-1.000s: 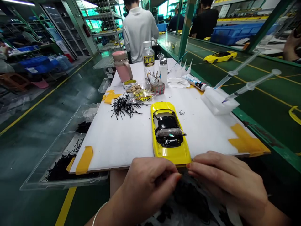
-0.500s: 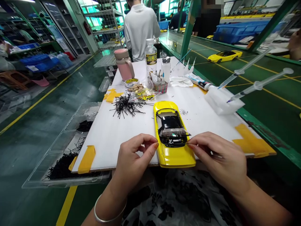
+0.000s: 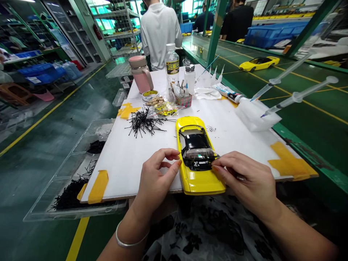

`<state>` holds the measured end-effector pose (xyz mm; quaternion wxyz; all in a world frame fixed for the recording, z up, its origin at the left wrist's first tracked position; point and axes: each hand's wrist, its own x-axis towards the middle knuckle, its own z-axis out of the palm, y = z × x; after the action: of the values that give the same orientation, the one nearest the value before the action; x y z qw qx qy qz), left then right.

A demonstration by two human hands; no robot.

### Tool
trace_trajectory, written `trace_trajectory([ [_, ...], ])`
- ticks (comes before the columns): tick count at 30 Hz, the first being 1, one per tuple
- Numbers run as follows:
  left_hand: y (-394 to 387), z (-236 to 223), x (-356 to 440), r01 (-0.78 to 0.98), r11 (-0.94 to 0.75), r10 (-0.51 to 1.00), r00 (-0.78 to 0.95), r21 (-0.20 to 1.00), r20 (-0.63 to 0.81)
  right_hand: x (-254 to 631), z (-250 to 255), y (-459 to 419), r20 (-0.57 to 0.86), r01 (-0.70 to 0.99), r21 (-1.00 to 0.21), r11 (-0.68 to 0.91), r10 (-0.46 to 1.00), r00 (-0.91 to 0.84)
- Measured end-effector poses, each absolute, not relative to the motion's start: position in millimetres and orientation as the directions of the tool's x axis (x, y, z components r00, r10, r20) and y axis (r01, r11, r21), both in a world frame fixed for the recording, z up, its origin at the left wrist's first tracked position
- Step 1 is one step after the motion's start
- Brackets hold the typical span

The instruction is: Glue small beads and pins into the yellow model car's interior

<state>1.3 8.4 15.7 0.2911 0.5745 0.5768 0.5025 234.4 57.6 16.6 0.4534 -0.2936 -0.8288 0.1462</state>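
White-covered worktable (image 3: 127,159) in a workshop (image 3: 67,119): the yellow model car (image 3: 202,179) rests at its near edge. Left hand (image 3: 159,174), thumb and forefinger parted, beside it; right hand (image 3: 244,177) apparently pinching a thin dark part (image 3: 212,162) at the cabin (image 3: 196,165).

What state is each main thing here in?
Yellow model car: right way up
Left hand: thumb and forefinger slightly apart
Right hand: fingertips close together
Pink mug: upright, lidded
Clear bottle: upright, capped
Syringes: both slanting
Black rods: loosely heaped
Tube: lying down
Tape roll: lying flat
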Motion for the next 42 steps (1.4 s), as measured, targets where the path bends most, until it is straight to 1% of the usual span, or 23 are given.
trace_trajectory([
  [9, 7.5, 10.2, -0.2, 0.392, -0.147, 0.963, -0.154, 0.908, 0.223, 231.6, 15.5, 58.5, 0.682, 0.385, -0.474, 0.792, 0.607, -0.408],
  [14, 8.8, 9.8, 0.6, 0.419, -0.196, 0.944, -0.162, 0.886, 0.286, 230.6, 14.7, 59.0, 0.689, 0.419, -0.446, 0.791, 0.603, -0.403],
  [20, 9.9, 9.2, 0.5, 0.421, -0.198, 0.944, -0.161, 0.885, 0.287, 230.8, 16.0, 58.8, 0.685, 0.383, -0.475, 0.792, 0.606, -0.404],
  [27, 8.4, 9.2, 1.4, 0.428, -0.188, 0.944, -0.168, 0.884, 0.283, 231.5, 15.8, 57.5, 0.682, 0.396, -0.48, 0.783, 0.617, -0.393],
  [34, 9.1, 7.7, -0.1, 0.419, -0.197, 0.944, -0.164, 0.886, 0.288, 231.0, 16.7, 57.6, 0.681, 0.384, -0.466, 0.797, 0.6, -0.42],
  [39, 7.8, 3.5, 0.3, 0.38, -0.173, 0.936, -0.223, 0.909, 0.271, 232.8, 17.1, 59.1, 0.668, 0.386, -0.463, 0.798, 0.6, -0.44],
  [42, 8.8, 2.2, 2.2, 0.394, -0.181, 0.937, -0.209, 0.901, 0.279, 232.9, 16.6, 59.5, 0.664, 0.402, -0.449, 0.798, 0.599, -0.448],
])
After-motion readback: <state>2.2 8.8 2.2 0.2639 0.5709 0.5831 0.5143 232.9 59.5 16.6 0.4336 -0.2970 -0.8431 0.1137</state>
